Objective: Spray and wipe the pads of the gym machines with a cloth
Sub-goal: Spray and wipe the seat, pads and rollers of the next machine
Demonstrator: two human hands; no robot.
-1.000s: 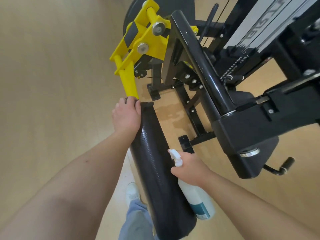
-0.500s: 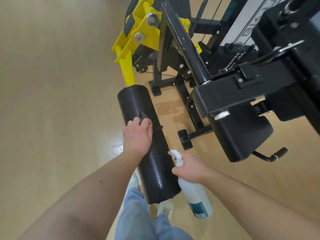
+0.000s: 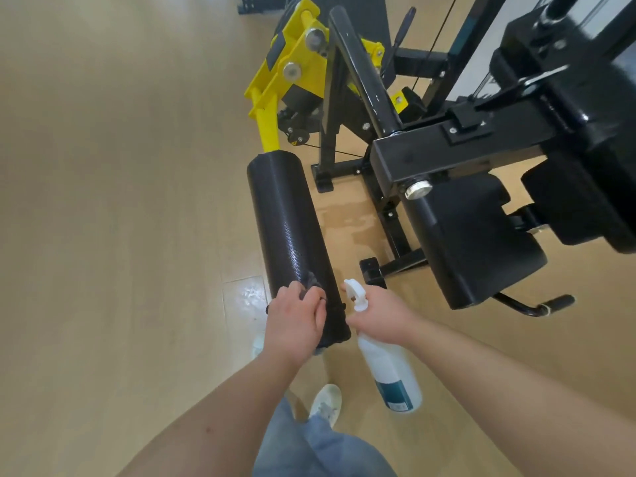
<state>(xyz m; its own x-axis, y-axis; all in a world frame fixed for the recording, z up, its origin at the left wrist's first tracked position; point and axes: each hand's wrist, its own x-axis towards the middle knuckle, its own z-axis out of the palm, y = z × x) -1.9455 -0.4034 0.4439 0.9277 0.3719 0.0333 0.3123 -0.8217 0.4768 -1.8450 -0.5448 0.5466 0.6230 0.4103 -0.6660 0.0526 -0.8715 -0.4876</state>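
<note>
Spanning the whole view: light wood-plank floor (image 3: 103,201), with a wet-looking sheen between the machine's feet and another beside the near end of the roller.

Gym machine frame (image 3: 447,146): black steel, upper right; one square beam runs across, and a round tube slants up from it. Cables run behind.

Seat pad (image 3: 481,242): black, glossy, mounted under the square beam, tilted toward the camera. A bent handle with a black grip sticks out below it.

Roller pad (image 3: 289,222): black textured cylinder, centre of view, lying lengthwise away from the person. Its far end meets the yellow lever arm (image 3: 268,122), which rises to a yellow bracket with two silver bolts.

Spray bottle (image 3: 392,370): white body, teal label, white trigger head. It hangs body-down just right of the roller's near end, nozzle toward the roller.

Left hand (image 3: 292,325): fingers curled over the cloth (image 3: 311,280), pressing it onto the top of the roller pad at its near end. The cloth is dark and mostly hidden under the hand; only a bunched edge shows past the knuckles.

Right hand (image 3: 382,318): wrapped round the bottle's neck, just below the trigger.

Below the arms: a blue trouser leg (image 3: 309,449) and a white shoe (image 3: 325,402) on the floor.
</note>
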